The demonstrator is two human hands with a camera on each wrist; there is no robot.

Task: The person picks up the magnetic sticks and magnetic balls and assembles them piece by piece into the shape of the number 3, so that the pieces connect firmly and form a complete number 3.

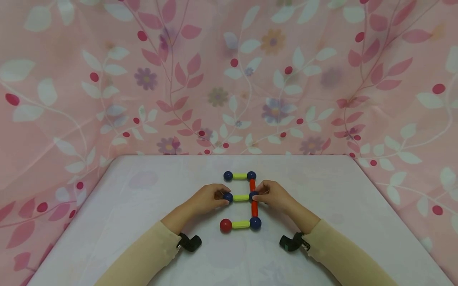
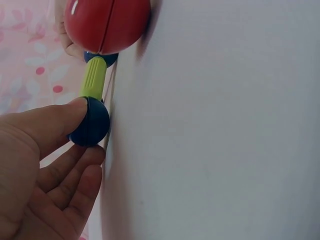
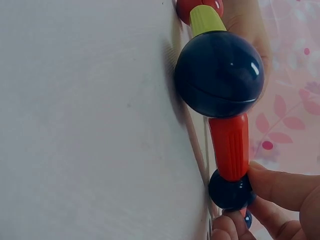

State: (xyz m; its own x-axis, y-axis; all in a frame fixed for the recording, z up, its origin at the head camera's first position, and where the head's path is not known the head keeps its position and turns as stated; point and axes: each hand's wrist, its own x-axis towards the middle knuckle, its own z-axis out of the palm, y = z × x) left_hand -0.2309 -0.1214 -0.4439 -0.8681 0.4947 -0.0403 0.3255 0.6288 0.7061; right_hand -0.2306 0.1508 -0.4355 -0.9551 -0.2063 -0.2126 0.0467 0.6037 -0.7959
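A shape of balls and rods lies flat on the table, three yellow-green rods branching left from a column of two red rods (image 1: 254,209). My left hand (image 1: 211,196) pinches the blue ball (image 2: 95,122) at the left end of the middle yellow-green rod (image 1: 241,198). With thumb and fingers, my right hand (image 1: 272,195) holds the blue ball (image 3: 230,191) where that rod meets the red ones. Nearest me, a red ball (image 1: 226,225) and a blue ball (image 1: 255,223) end the front rod (image 1: 241,225). Two more blue balls end the back rod (image 1: 240,176).
The white table (image 1: 143,246) reaches back to a pink floral cloth (image 1: 229,79) that hangs behind and at both sides. A dark wrist camera (image 1: 190,242) sits on the left sleeve and another camera (image 1: 291,242) on the right sleeve.
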